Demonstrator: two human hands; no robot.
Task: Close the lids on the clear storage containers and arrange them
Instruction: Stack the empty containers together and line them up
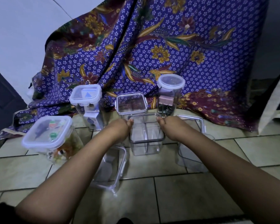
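A clear square container (145,143) stands on the tiled floor in the middle, with a dark-rimmed clear lid (144,120) lying on its top. My left hand (120,126) grips the left side of that top. My right hand (170,125) grips the right side. Both thumbs press on the lid's far corners. A loose clear lid (111,168) with clips lies on the floor under my left forearm. To the right stands another clear container (189,156), partly hidden by my right arm, with a lid (192,122) at its far top edge.
Lidded containers stand around: one with colourful contents (47,136) at left, a tall one (86,96) at back left, a square one (131,102) behind the held one, a round one (170,83) at back right. A patterned purple cloth (168,46) hangs behind.
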